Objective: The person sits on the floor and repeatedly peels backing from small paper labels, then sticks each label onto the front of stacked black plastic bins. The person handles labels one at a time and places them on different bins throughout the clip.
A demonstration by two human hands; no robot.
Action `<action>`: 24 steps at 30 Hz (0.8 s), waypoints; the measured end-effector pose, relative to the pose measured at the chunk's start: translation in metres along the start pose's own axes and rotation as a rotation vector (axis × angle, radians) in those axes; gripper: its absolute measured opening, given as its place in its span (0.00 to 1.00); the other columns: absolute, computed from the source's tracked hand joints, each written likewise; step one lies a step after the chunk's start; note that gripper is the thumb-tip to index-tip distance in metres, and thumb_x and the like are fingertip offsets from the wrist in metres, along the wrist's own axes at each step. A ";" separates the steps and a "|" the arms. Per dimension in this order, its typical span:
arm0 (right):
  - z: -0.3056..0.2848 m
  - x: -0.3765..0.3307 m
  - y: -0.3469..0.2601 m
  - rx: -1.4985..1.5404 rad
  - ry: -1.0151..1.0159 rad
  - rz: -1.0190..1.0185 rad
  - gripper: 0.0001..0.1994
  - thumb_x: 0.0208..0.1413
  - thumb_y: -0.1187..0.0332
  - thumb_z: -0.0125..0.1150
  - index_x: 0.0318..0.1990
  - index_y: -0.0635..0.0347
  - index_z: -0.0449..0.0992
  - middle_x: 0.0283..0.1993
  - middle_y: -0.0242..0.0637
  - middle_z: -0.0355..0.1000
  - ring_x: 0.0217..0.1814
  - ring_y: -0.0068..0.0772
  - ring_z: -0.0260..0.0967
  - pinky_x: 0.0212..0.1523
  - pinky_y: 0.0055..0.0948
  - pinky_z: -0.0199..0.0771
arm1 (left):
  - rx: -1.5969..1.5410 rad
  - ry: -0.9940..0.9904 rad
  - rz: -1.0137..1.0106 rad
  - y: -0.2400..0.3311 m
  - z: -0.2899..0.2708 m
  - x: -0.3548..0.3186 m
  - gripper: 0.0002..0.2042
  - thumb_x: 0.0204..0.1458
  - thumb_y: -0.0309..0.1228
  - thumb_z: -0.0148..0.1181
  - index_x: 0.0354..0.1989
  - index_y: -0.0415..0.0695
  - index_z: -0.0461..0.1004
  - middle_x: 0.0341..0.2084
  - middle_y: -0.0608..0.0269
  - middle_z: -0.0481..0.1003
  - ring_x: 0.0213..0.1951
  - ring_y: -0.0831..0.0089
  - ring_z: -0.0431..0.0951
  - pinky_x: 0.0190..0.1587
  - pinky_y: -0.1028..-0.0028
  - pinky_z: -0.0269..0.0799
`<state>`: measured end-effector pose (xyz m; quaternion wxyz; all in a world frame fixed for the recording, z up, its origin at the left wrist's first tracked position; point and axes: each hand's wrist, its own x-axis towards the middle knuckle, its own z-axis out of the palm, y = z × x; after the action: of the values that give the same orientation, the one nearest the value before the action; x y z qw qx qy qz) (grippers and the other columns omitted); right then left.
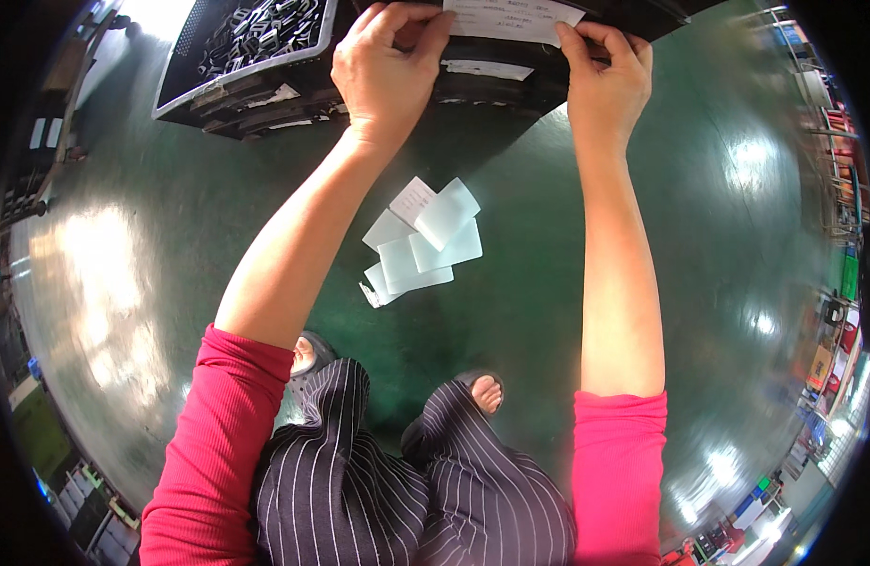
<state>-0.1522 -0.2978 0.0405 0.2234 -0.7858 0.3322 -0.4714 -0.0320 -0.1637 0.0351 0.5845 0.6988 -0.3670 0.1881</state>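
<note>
Both my arms reach forward to a white paper label (510, 17) with writing on it, held flat against the side of a black plastic crate. My left hand (388, 71) pinches the label's left end between thumb and fingers. At the right end, my right hand (606, 80) grips the corner with thumb and curled fingers. To the left stands a crate (256, 64) holding many small black parts (265, 33). Below the label, another white strip (488, 70) sits on the front of the stacked crates.
Several pale translucent sheets (444, 212) and a printed slip (413, 200) lie overlapping on the green floor (510, 311) between my arms. My feet in dark sandals (487, 391) are just behind them. Shelving with goods (836, 170) runs along the far right.
</note>
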 end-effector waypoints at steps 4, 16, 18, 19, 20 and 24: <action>0.005 -0.002 0.006 -0.001 0.034 -0.056 0.09 0.46 0.63 0.72 0.31 0.56 0.80 0.38 0.31 0.66 0.30 0.21 0.67 0.32 0.22 0.69 | 0.034 0.039 0.030 -0.009 0.005 -0.003 0.05 0.43 0.23 0.67 0.25 0.39 0.76 0.18 0.59 0.71 0.20 0.67 0.74 0.25 0.71 0.68; 0.016 -0.005 0.009 0.071 0.146 -0.081 0.08 0.46 0.65 0.72 0.31 0.55 0.79 0.38 0.31 0.65 0.29 0.19 0.67 0.30 0.19 0.70 | -0.015 0.213 0.120 -0.013 0.017 -0.005 0.05 0.42 0.20 0.67 0.27 0.39 0.77 0.24 0.57 0.73 0.25 0.65 0.75 0.28 0.72 0.69; 0.017 -0.006 0.011 0.042 0.144 -0.100 0.08 0.46 0.65 0.72 0.31 0.55 0.79 0.38 0.31 0.65 0.29 0.19 0.67 0.31 0.19 0.70 | -0.020 0.188 0.099 -0.014 0.015 -0.005 0.06 0.41 0.20 0.67 0.28 0.39 0.78 0.25 0.56 0.73 0.26 0.64 0.75 0.29 0.72 0.69; 0.016 -0.006 0.012 0.022 0.139 -0.112 0.08 0.46 0.65 0.72 0.31 0.55 0.79 0.38 0.31 0.65 0.29 0.20 0.67 0.31 0.19 0.70 | -0.023 0.176 0.089 -0.013 0.014 -0.005 0.06 0.41 0.20 0.67 0.28 0.39 0.78 0.25 0.56 0.73 0.26 0.64 0.75 0.29 0.72 0.70; 0.016 -0.005 0.013 0.004 0.134 -0.126 0.08 0.46 0.65 0.72 0.31 0.55 0.79 0.38 0.31 0.65 0.29 0.20 0.67 0.31 0.19 0.71 | 0.001 0.173 0.103 -0.013 0.013 -0.005 0.06 0.41 0.20 0.67 0.28 0.39 0.78 0.25 0.56 0.73 0.26 0.63 0.75 0.29 0.72 0.70; 0.017 -0.008 0.010 0.036 0.136 -0.085 0.08 0.46 0.65 0.72 0.30 0.55 0.79 0.38 0.32 0.65 0.29 0.20 0.67 0.31 0.19 0.71 | 0.064 0.164 0.130 -0.013 0.013 -0.005 0.06 0.40 0.21 0.67 0.28 0.40 0.78 0.25 0.57 0.73 0.27 0.62 0.74 0.30 0.70 0.70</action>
<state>-0.1427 -0.2986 0.0213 0.1943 -0.7613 0.3044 -0.5385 -0.0278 -0.1735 0.0193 0.5763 0.6742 -0.3563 0.2938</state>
